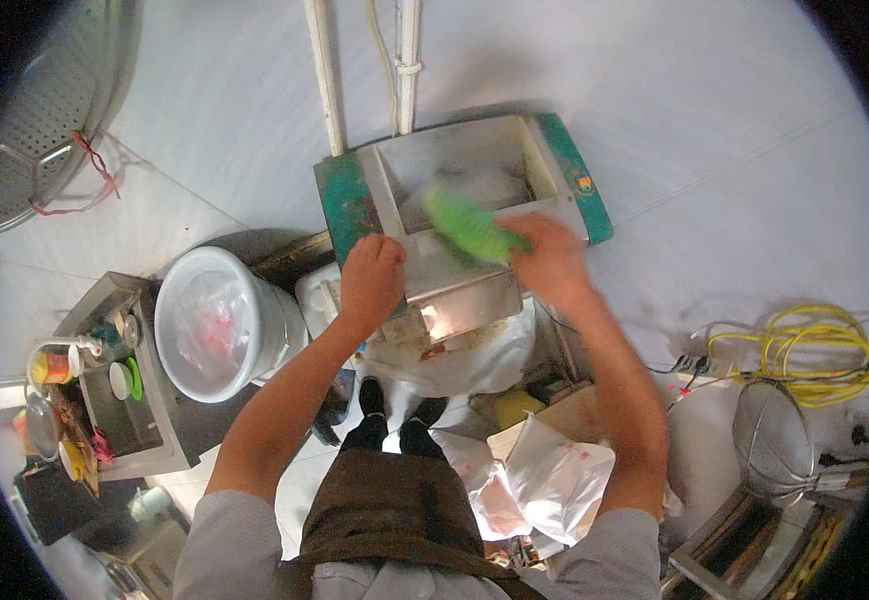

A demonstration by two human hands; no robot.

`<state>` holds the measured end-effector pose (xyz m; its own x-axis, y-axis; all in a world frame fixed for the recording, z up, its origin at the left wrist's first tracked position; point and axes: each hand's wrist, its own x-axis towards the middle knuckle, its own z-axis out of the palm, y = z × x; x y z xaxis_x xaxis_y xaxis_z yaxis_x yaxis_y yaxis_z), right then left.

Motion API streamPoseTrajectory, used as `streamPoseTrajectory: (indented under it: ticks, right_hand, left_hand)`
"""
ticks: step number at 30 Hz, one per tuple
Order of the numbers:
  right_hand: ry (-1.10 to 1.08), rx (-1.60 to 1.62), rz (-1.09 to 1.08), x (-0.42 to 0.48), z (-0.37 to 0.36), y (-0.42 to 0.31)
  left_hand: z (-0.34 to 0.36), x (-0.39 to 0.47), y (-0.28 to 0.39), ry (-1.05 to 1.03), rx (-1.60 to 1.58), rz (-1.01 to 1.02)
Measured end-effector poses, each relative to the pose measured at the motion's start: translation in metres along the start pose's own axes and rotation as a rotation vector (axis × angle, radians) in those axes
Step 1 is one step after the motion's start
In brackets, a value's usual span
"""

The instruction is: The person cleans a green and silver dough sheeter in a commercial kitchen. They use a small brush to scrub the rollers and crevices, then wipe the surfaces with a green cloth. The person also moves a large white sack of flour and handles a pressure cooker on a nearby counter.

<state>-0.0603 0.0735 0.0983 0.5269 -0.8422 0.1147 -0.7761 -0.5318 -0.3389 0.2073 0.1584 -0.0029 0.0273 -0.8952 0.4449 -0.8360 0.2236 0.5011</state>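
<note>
My right hand (551,264) is closed around the near end of a green bristled brush (472,223), blurred by motion. The brush head slants up and left over the front of a metal machine with green side panels (348,206). Behind it lies the machine's open rectangular hopper (464,172), its floor greyish and smudged. With its fingers curled, my left hand (371,274) rests at the machine's left front, beside the green panel. Whether it grips anything there is hidden. Below the hands, a shiny metal front plate (472,304) reflects light.
A white bucket (168,322) holding clear plastic stands left of the machine. Further left is a sink (131,420) with bottles around it. At right are a coiled yellow cable (817,352) and a wire-mesh strainer (772,439). White plastic bags (554,472) lie near my legs.
</note>
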Motion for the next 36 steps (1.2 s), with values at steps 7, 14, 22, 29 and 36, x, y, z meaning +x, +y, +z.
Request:
streamPoseTrajectory:
  ticks: [7,14,22,29,36]
  right_hand:
    - [-0.508,-0.614,-0.079,0.134,-0.008,0.079]
    - [-0.681,-0.414,-0.492,0.160,0.055,-0.004]
    - [-0.347,-0.436,-0.307,0.137,-0.023,0.077]
    - [-0.249,-0.295,-0.419,0.150,0.042,0.029]
    - [-0.339,-0.271,-0.525,0.172,0.007,0.035]
  left_hand:
    - [0.005,0.010,0.001,-0.072,0.004,0.018]
    - [0.003,0.010,-0.002,-0.127,0.012,0.000]
    - [-0.001,0.013,-0.001,-0.143,0.061,0.014]
    - [0.008,0.017,0.001,-0.159,-0.021,-0.003]
    - [0.006,0.006,-0.006,-0.164,0.049,-0.017]
